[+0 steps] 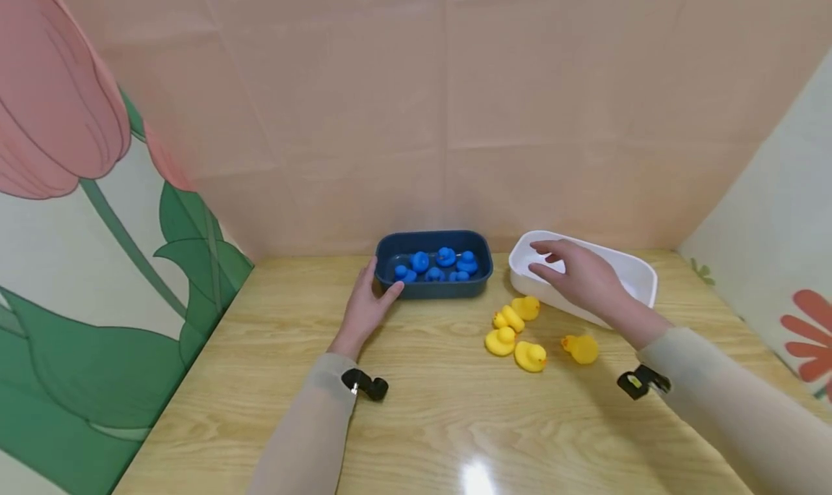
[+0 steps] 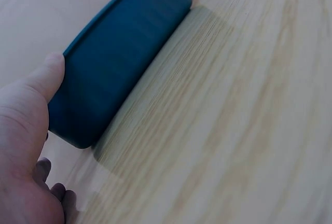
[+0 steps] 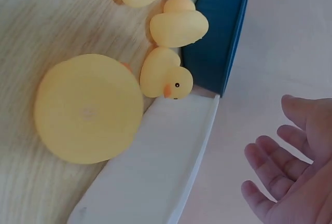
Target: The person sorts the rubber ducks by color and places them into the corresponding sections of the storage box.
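Observation:
My left hand (image 1: 365, 306) holds the left front corner of a dark blue bin (image 1: 434, 290), its thumb at the front rim and its fingers along the left side. Several small blue rubber ducks (image 1: 445, 256) lie in this bin. My right hand (image 1: 588, 278) hovers over a white bin (image 1: 633, 267), fingers spread apart and nothing in them; the hand hides part of the interior. In front of the bins, several yellow rubber ducks (image 1: 500, 341) sit on the table. One yellow duck (image 1: 581, 349), tipped over, lies apart on the right, its flat base showing in the right wrist view (image 3: 88, 109).
The wooden table (image 1: 416, 408) meets a pink cloth-like backdrop (image 1: 364, 119) behind the bins. A panel with tulip patterns (image 1: 58, 321) stands at left, and a white flowered panel (image 1: 780, 264) at right. The two bins stand side by side with a narrow gap.

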Demonstrator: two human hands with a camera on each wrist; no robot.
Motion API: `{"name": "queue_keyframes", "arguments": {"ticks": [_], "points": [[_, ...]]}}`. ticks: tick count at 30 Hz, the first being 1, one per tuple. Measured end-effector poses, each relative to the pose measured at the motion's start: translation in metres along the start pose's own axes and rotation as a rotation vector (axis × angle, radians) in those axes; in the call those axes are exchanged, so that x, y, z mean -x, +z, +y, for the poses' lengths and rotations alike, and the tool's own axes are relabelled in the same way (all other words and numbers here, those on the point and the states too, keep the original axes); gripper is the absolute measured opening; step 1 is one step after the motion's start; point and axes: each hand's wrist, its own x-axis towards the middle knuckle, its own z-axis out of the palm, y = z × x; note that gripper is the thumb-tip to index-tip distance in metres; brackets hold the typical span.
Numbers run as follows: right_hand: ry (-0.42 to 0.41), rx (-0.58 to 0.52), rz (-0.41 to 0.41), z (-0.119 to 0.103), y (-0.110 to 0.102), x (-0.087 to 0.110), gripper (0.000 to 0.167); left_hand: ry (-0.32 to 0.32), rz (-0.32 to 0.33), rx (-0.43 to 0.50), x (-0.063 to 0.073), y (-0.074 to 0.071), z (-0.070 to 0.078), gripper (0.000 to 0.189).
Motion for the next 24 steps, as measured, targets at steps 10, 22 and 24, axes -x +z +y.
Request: {"name": "queue_keyframes", "arguments": {"ticks": [10, 22, 24], "points": [[-0.023, -0.010, 0.100, 0.010, -0.002, 0.026, 0.051, -0.006, -0.002, 0.011, 0.003, -0.004, 0.002, 0.095], [-0.057, -0.001, 0.191, 0.023, -0.006, 0.053, 0.053, -0.003, -0.006, 0.016, 0.004, -0.003, 0.005, 0.092], [-0.051, -0.001, 0.193, 0.025, -0.006, 0.057, 0.055, -0.003, -0.007, 0.014, 0.004, -0.003, 0.005, 0.093]]}}
